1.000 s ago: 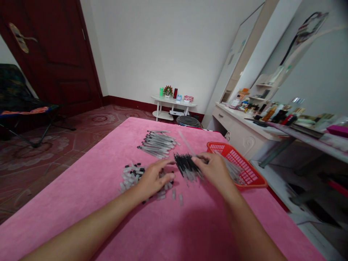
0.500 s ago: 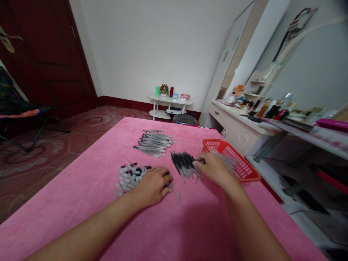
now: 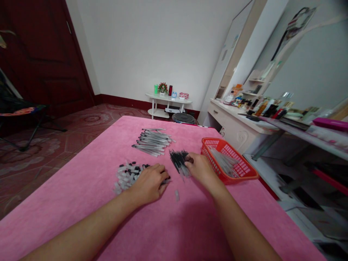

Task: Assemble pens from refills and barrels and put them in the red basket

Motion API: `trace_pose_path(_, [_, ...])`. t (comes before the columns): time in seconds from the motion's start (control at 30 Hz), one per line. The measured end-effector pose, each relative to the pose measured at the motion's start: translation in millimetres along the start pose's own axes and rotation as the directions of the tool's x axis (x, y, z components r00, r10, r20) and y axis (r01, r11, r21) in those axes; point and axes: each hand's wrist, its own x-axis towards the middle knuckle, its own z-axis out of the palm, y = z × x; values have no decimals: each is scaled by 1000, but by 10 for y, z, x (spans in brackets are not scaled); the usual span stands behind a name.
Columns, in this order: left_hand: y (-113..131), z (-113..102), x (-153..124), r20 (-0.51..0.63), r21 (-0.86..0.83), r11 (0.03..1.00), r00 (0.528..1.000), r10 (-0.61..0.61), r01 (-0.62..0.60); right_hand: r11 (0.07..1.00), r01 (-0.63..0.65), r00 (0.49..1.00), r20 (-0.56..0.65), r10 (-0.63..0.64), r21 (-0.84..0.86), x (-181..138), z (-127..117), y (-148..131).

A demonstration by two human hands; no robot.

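My left hand (image 3: 152, 184) rests at the right edge of a pile of pen caps (image 3: 126, 178), clear and black ones mixed. Its fingers are curled together, and what lies under them is mostly hidden. My right hand (image 3: 201, 169) reaches into a bundle of black-and-clear pen refills (image 3: 178, 161), with thumb and fingers pinched at the bundle's right side. Farther back lies a row of clear pens (image 3: 152, 142) with dark ends. One loose cap (image 3: 177, 195) sits on the cloth between my hands.
A red plastic basket (image 3: 248, 173) holding clear pen barrels (image 3: 223, 161) stands right of my right hand. Pink cloth (image 3: 89, 174) covers the table. A dressing table (image 3: 236, 123) with bottles stands at the right, and a small white shelf (image 3: 168, 99) against the back wall.
My right hand has shifted left over the refills, away from the basket, uncovering more of the barrels in it. My left hand stays by the caps, nearly still.
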Motion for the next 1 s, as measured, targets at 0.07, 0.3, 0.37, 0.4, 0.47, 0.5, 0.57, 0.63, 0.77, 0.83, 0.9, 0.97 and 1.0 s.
trace_pose_path(0.07, [1, -4, 1, -4, 8, 1000, 1000, 2, -2, 976, -108, 991, 53, 120, -191, 9, -106, 64])
trace_pose_path(0.3, [0, -2, -1, -1, 11, 1000, 1000, 4, -4, 883, -132, 944, 215, 250, -450, -39, -119, 89])
trace_pose_path(0.37, [-2, 1, -2, 0, 7, 1000, 1000, 0, 0, 885, -107, 938, 250, 241, -453, -46, -73, 79])
trace_pose_path(0.4, [-3, 3, -3, 0, 4, 1000, 1000, -1, 1, 884, -101, 937, 255, 238, -456, -46, -52, 75])
trace_pose_path(0.47, [-7, 4, -3, 1, -3, 1000, 1000, 2, -2, 877, -108, 934, 253, 250, -468, -45, -22, 68])
trace_pose_path(0.5, [-9, 4, -3, 0, -6, 1000, 1000, 2, -2, 875, -115, 933, 251, 258, -471, -44, -17, 63])
trace_pose_path(0.57, [-14, 5, -2, 1, -12, 1000, 1000, 1, -1, 876, -121, 932, 250, 262, -467, -49, -32, 44])
trace_pose_path(0.63, [-18, 6, 0, 3, -19, 1000, 1000, 2, -2, 884, -108, 932, 264, 249, -455, -68, -81, 20])
trace_pose_path(0.77, [-23, 8, 2, 0, -28, 1000, 1000, 3, -3, 924, -56, 910, 361, 203, -378, -143, -229, 14])
trace_pose_path(0.83, [-24, 9, 2, 0, -31, 1000, 1000, 2, -2, 951, -20, 899, 410, 152, -308, -188, -305, 44])
trace_pose_path(0.9, [-24, 11, 1, 4, -38, 999, 1000, 4, -4, 967, -3, 889, 443, 120, -255, -230, -388, 75])
trace_pose_path(0.97, [-25, 13, -1, 6, -45, 999, 1000, 5, -4, 974, 0, 875, 472, 109, -225, -269, -489, 91])
trace_pose_path(1.0, [-26, 14, -2, 6, -47, 999, 1000, 5, -4, 977, -1, 869, 484, 107, -215, -285, -546, 89])
